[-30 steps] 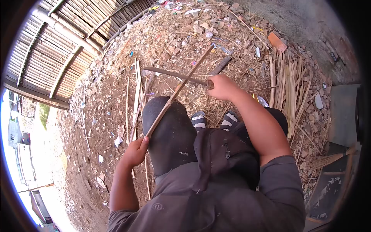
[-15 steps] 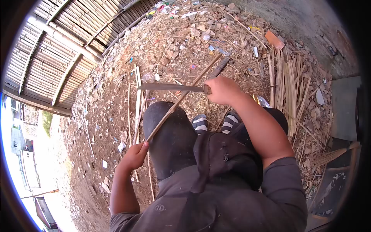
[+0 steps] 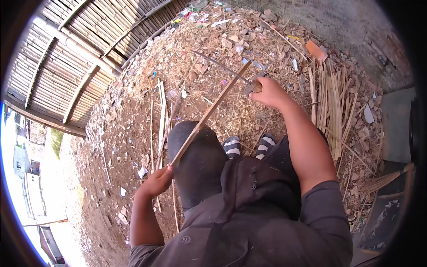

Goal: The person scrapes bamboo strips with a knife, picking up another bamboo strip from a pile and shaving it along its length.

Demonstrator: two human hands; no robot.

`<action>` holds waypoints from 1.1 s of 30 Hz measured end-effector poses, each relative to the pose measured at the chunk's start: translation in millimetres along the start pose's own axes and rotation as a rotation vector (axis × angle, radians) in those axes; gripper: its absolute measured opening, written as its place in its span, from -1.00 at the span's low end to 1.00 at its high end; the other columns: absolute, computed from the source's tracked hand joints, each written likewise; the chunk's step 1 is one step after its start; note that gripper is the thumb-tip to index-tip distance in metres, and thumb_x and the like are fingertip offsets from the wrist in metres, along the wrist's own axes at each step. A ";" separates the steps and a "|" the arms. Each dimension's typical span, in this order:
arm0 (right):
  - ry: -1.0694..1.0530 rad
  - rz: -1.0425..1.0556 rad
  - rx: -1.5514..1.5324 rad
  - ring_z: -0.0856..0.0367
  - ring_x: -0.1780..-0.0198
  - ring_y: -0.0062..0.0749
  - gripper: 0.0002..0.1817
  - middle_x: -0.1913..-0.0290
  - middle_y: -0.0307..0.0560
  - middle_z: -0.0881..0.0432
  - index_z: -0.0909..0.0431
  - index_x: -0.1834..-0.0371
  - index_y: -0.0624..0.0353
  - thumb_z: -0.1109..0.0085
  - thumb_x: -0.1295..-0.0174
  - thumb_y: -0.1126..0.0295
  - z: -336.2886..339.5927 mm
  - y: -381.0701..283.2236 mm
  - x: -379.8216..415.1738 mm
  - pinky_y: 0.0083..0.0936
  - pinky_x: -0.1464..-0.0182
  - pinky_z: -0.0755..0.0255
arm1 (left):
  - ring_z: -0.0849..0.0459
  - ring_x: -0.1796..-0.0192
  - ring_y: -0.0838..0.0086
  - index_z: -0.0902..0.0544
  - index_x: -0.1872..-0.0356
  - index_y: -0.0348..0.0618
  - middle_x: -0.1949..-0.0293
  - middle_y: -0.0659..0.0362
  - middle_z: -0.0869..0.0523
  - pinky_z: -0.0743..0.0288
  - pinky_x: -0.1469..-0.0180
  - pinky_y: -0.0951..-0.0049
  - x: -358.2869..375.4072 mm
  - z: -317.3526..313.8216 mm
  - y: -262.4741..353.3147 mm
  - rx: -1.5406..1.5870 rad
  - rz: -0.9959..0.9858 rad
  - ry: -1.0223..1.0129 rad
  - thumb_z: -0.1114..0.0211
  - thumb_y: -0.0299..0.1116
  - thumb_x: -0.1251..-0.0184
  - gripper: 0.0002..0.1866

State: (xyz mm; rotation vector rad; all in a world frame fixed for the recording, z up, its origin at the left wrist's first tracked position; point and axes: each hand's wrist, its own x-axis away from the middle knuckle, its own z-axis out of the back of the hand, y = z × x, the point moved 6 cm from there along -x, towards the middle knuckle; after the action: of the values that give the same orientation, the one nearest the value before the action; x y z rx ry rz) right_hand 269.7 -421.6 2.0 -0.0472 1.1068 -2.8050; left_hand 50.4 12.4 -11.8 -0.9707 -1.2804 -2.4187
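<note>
My left hand (image 3: 158,180) is closed around the near end of a long bamboo strip (image 3: 209,112), thumb along it. The strip slants up and away over my left knee (image 3: 193,151). In my right hand (image 3: 269,92) is the handle of a machete (image 3: 219,65), fingers wrapped round it. Its narrow dark blade points up and left, seen nearly edge-on. Near its base, the blade crosses the strip close to the strip's far end.
A bundle of split bamboo strips (image 3: 334,104) lies on the right, near an orange brick piece (image 3: 316,50). More thin strips (image 3: 162,120) lie left of my knee. Rubble and litter cover the ground. A bamboo wall (image 3: 84,58) stands at upper left, a concrete wall (image 3: 347,26) at upper right.
My right hand has moved up and slightly right with the machete; its blade has turned from level to slanting up left, nearer the strip's far end. The left hand stays nearly in place.
</note>
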 end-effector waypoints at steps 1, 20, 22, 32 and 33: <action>-0.007 0.004 0.047 -0.75 0.13 0.04 -0.58 0.23 0.15 -0.75 -0.68 0.13 0.21 -0.43 -0.06 0.14 5.1 -4.1 -0.7 -0.15 0.07 -0.58 | -0.33 0.43 0.62 -0.58 0.30 -0.19 0.50 0.38 -0.42 -0.31 0.35 0.48 -0.9 -0.6 -0.6 0.015 -0.020 -0.003 0.11 0.17 -0.72 -0.39; -0.334 0.283 0.327 -0.73 0.17 0.18 -0.71 0.33 0.14 -0.73 -0.62 0.21 0.09 -0.38 -0.10 0.19 -67.3 -97.9 27.9 0.03 0.10 -0.59 | -0.60 0.26 0.33 -0.64 0.16 -0.33 0.38 0.06 -0.68 -0.53 0.11 0.19 -3.8 8.8 -2.0 -0.207 -0.111 0.196 -0.07 0.14 -0.65 -0.41; -0.390 0.208 0.236 -0.74 0.18 0.18 -0.74 0.35 0.14 -0.72 -0.62 0.23 0.09 -0.36 -0.08 0.22 -85.0 -73.5 8.4 0.03 0.10 -0.59 | -0.61 0.25 0.33 -0.64 0.15 -0.33 0.35 0.05 -0.69 -0.53 0.09 0.20 -5.4 9.3 3.9 -0.217 -0.118 0.192 -0.07 0.14 -0.65 -0.41; -0.305 0.231 0.283 -0.74 0.21 0.12 -0.79 0.37 0.08 -0.72 -0.64 0.28 0.03 -0.34 -0.03 0.25 -92.3 -81.8 8.8 0.01 0.13 -0.58 | -0.69 0.25 -0.01 -0.61 0.20 -0.40 0.34 -0.21 -0.71 -0.52 0.09 0.07 -6.9 4.4 14.3 -0.268 -0.212 0.281 -0.08 0.03 -0.65 -0.45; -0.256 0.267 0.314 -0.74 0.23 0.12 -0.78 0.38 0.04 -0.72 -0.63 0.28 0.02 -0.35 -0.03 0.24 -89.0 -89.3 10.2 0.02 0.14 -0.58 | -0.70 0.25 -0.01 -0.60 0.22 -0.40 0.35 -0.21 -0.70 -0.52 0.10 0.07 -8.0 4.5 10.2 -0.267 -0.182 0.275 -0.07 0.03 -0.66 -0.45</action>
State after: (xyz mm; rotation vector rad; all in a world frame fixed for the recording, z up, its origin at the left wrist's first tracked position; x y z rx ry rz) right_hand 243.6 -297.9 -2.4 -0.2047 0.5636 -2.6043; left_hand 63.4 9.2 -8.7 -0.5700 -1.0072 -2.7980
